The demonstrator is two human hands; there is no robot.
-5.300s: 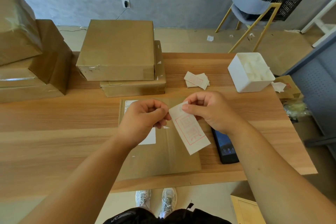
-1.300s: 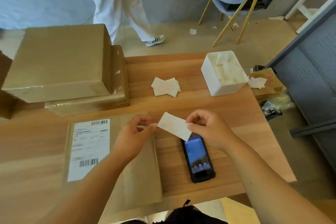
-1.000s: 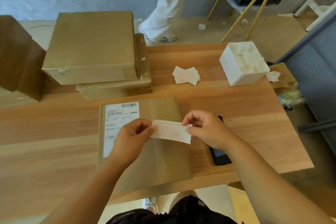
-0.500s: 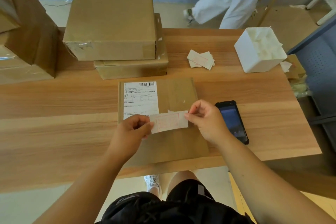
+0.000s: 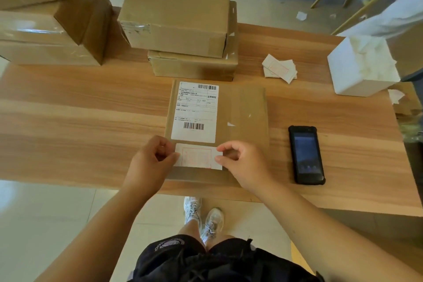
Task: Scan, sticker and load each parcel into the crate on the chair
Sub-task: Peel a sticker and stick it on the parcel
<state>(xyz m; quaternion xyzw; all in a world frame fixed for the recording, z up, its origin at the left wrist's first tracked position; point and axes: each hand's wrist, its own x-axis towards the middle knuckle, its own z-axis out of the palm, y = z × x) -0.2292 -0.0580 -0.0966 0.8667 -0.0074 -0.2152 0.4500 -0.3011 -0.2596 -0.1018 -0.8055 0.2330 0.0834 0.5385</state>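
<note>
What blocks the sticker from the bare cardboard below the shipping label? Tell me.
Nothing visible does. The left hand and right hand pinch the sticker by its ends, over bare cardboard of the parcel, just below the shipping label. The phone lies off to the right, apart from it.

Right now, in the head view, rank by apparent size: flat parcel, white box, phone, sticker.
1. flat parcel
2. white box
3. phone
4. sticker, ends partly covered, still clearly smallest
</note>
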